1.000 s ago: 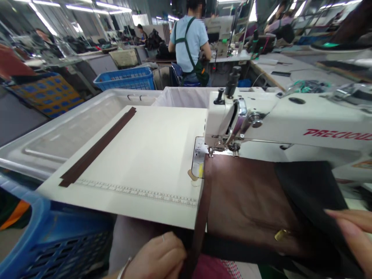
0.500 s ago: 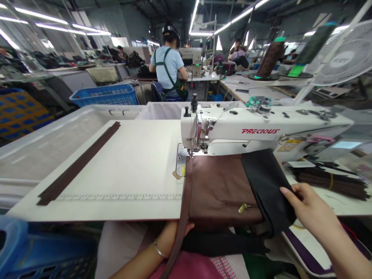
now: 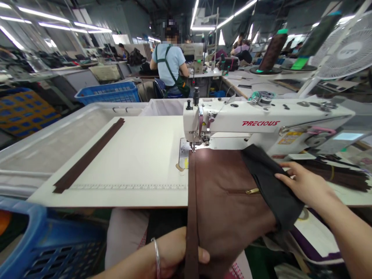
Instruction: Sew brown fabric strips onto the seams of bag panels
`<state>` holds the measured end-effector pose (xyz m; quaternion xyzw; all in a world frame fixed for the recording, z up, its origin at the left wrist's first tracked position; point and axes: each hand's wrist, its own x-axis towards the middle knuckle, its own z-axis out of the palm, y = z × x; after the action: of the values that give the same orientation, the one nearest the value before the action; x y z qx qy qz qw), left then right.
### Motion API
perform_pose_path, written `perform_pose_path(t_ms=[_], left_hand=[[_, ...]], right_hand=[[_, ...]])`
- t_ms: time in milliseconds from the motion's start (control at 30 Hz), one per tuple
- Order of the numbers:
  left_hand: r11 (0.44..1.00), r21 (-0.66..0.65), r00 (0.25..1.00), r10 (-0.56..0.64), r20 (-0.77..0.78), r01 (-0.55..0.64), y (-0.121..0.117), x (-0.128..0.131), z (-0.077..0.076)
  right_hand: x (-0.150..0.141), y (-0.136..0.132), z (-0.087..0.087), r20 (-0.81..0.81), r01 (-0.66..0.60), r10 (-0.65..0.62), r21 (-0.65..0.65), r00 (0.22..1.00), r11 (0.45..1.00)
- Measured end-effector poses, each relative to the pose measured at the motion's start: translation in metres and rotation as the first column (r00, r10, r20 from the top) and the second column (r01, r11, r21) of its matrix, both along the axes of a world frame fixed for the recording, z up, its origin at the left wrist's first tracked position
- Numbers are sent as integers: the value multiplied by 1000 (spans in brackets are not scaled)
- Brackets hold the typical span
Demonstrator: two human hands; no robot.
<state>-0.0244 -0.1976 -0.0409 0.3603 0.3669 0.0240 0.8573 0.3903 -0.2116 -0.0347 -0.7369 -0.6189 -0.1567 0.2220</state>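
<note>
Around, a blue plastic basket (image 3: 21, 205) at near left, bundled brown strips (image 3: 344, 176) at right, a PRECIOUS sewing machine (image 3: 229, 118) over the far edge of a brown panel (image 3: 226, 228). Laid on the surface (image 3: 148, 155), overhanging its front, running needle-to-lap, with a brown strip (image 3: 192, 221) lengthwise along the left side, zipper (image 3: 240, 192) crosswise. Pinched between fingers of the right hand (image 3: 303, 186): black fabric (image 3: 270, 190). Partly behind the strip: left hand (image 3: 173, 248), mostly hidden fingers; cannot tell how closed.

tube lights (image 3: 43, 14), dark ceiling (image 3: 165, 7), grey wall (image 3: 136, 24), pale worktable (image 3: 257, 81)

Smooth, leather-like brown panel (image 3: 226, 221); matt black cloth (image 3: 270, 182); glossy metal bangle (image 3: 157, 257).
</note>
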Motion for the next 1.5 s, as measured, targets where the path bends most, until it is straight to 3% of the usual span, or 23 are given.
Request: perform_pose_path(t_ms=[100,133,167,233,300,433,533,567,600,633,667,700,733,767,800,833,867,900,1067,1133,1200,1300,1500], left_hand=[[982,-176,995,79,63,-67,-2,6,-12],[980,-191,993,77,86,-60,-2,6,-12],[979,-199,992,71,102,-49,-1,6,-12],[977,-210,993,60,105,-37,0,6,-10],[977,-208,994,63,85,-44,-1,7,-10],[975,-212,994,86,72,-69,-2,6,-13],[998,-38,998,-38,52,40,5,-5,-4],[989,110,995,-94,-25,97,10,-10,2],[943,296,983,-108,-151,149,16,-15,10],[840,503,955,-59,-291,206,23,-19,17],[667,696,919,44,-392,266,31,-22,24],[441,837,891,156,-427,324,39,-24,29],[197,909,885,225,-407,368,47,-25,32],[-28,921,902,215,-375,389,55,-24,33],[-196,905,924,151,-352,377,63,-22,32],[-292,892,938,67,-341,345,71,-19,30],[-323,894,944,-4,-330,311,78,-17,27],[-303,909,949,-45,-313,285,84,-15,24],[-13,977,977,12,-214,215,99,-9,20],[49,979,979,27,-201,199,99,-9,22],[57,980,981,22,-193,191,97,-9,23],[-35,978,978,8,-208,208,93,-9,22],[-387,832,901,-2,-434,399,77,-16,15]], right_hand=[[-51,-15,9,39,-65,66,-29,997,997],[-76,-23,13,35,-180,182,-54,983,982],[-102,-32,16,26,-341,346,-112,938,933],[-153,-46,18,48,-606,638,-268,768,749],[-188,-53,13,76,-712,763,-309,642,630],[-208,-47,-12,102,-771,825,-309,556,557],[-203,-41,-18,90,-794,835,-268,543,545],[-201,-40,-16,79,-802,836,-246,543,544],[-201,-40,-12,66,-808,836,-225,545,545],[-201,-40,-7,50,-812,835,-208,547,545],[-202,-40,-3,35,-814,833,-193,552,548],[-203,-39,1,23,-812,828,-182,560,554],[-204,-39,5,13,-809,823,-172,568,562],[-206,-39,7,2,-807,818,-160,575,568],[-207,-39,9,-10,-804,812,-146,583,576],[-208,-39,10,-24,-799,804,-132,594,586],[-209,-38,10,-39,-794,796,-117,604,597],[-210,-39,11,-55,-791,791,-108,609,602],[-209,-38,12,-115,-794,786,-119,607,596],[-209,-38,13,-123,-799,790,-128,601,588],[-210,-37,14,-124,-801,792,-132,598,584],[-211,-37,15,-118,-797,789,-138,602,588],[-205,-34,11,-55,-801,805,-161,591,577]])
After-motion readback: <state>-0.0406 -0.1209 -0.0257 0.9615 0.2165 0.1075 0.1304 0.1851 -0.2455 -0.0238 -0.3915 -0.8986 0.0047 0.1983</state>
